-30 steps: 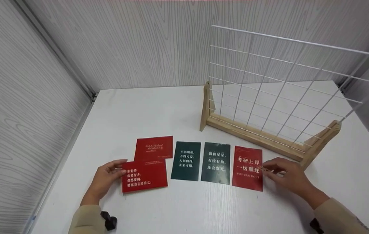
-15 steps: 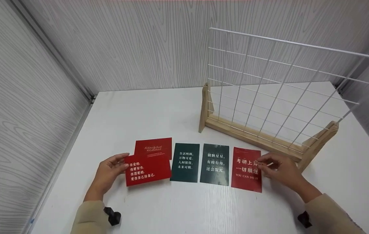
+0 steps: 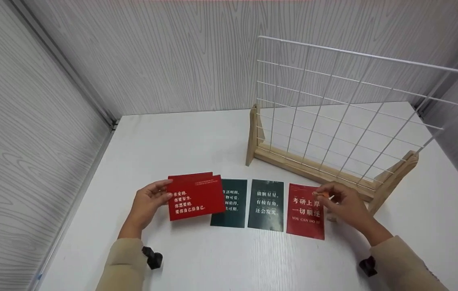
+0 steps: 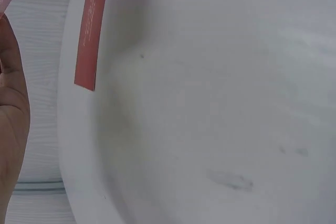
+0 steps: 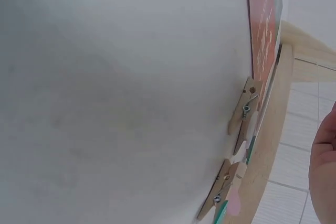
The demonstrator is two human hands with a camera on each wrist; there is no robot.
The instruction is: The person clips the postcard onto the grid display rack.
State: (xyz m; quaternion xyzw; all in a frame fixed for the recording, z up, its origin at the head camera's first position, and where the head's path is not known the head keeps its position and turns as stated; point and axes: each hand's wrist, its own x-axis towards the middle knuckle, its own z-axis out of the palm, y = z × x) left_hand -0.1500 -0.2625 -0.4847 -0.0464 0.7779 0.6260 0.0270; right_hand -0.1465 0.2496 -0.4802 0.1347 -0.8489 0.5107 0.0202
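Observation:
In the head view my left hand (image 3: 148,204) pinches the left edge of a red card with white lettering (image 3: 196,198). This card is raised off the table, partly covering another red card (image 3: 190,176) and a dark green card (image 3: 229,220). My right hand (image 3: 344,206) pinches a small clothespin with an orange decoration (image 3: 323,194) over the edge of an upright red card (image 3: 305,228). A second green card (image 3: 265,206) lies beside that one. In the right wrist view, two wooden clothespins (image 5: 245,106) lie on the table, partly overlapping coloured decorations.
A white wire grid (image 3: 350,105) stands in a wooden base (image 3: 293,163) at the back right, close behind the cards. Wood-grain panels (image 3: 164,60) enclose the white table (image 3: 164,141) at the back and sides.
My left hand has lifted the red card and moved it right and away from me, over the other cards. My right hand has shifted slightly left, and the orange decoration has come into sight.

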